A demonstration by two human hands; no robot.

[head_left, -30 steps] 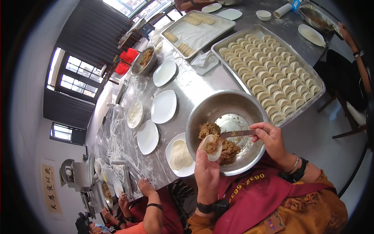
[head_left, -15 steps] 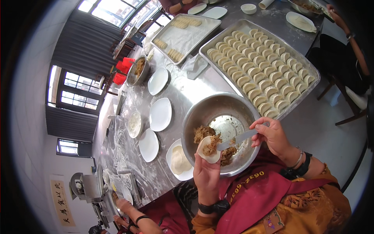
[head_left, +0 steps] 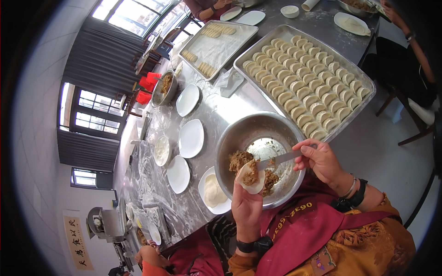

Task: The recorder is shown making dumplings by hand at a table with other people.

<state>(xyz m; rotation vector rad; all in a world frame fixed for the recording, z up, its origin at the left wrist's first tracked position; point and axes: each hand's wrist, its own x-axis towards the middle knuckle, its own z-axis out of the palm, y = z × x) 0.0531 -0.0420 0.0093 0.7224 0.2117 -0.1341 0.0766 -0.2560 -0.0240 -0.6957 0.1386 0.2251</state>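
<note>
The left hand [head_left: 247, 207] grips a wrapper [head_left: 258, 185] over the bowl [head_left: 229, 138], probably so dropped filling [head_left: 250, 175] is saved, while, at its two o'clock, the right hand [head_left: 320, 162] grips a spatula [head_left: 283, 158].

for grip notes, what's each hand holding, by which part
The left hand holds a dough wrapper by its lower edge; the right hand, a spatula by its handle end.
</note>
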